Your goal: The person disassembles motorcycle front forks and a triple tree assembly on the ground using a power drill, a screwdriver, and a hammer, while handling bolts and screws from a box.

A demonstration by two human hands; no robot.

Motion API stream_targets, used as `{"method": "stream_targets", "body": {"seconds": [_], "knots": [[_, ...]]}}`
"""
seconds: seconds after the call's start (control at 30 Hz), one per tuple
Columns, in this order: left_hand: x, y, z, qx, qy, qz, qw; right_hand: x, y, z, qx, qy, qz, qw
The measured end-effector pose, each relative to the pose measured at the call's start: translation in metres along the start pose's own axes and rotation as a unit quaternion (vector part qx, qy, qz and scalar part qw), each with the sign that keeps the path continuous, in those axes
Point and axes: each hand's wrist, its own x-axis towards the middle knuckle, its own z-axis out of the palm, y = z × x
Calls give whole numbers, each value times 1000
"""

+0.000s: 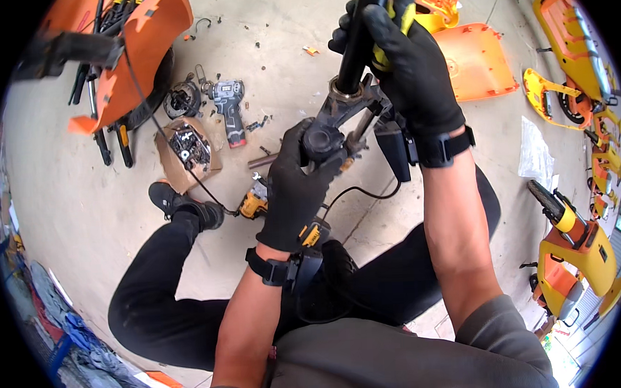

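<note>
I sit on a concrete floor with a black metal stem assembly (351,98) held up in front of me. My left hand (297,181), in a black glove, grips its lower clamp end (322,138). My right hand (412,71), also gloved, wraps around the black tube (359,39) higher up. A thin black cable (362,190) loops down from the assembly toward my lap. A yellow and black power tool (255,202) lies on the floor just beyond my left wrist.
A grey impact driver (229,107) and a cardboard piece with small parts (187,154) lie ahead left, near an orange scooter body (135,56). Orange panel (474,58) sits ahead right. Yellow and orange scooter parts (576,252) crowd the right side. Cloth pile (60,323) at left.
</note>
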Motion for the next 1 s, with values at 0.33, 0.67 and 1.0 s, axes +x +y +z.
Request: {"method": "stream_targets", "body": {"seconds": [0.33, 0.67, 1.0], "knots": [[-86, 6, -6, 154, -1, 91, 984, -120, -38, 17, -111, -118, -57, 985], [-91, 4, -58, 253, -66, 91, 961, -133, -41, 64, -275, -178, -29, 944], [-37, 114, -60, 21, -168, 173, 970, -136, -15, 40, 34, -172, 41, 984]]}}
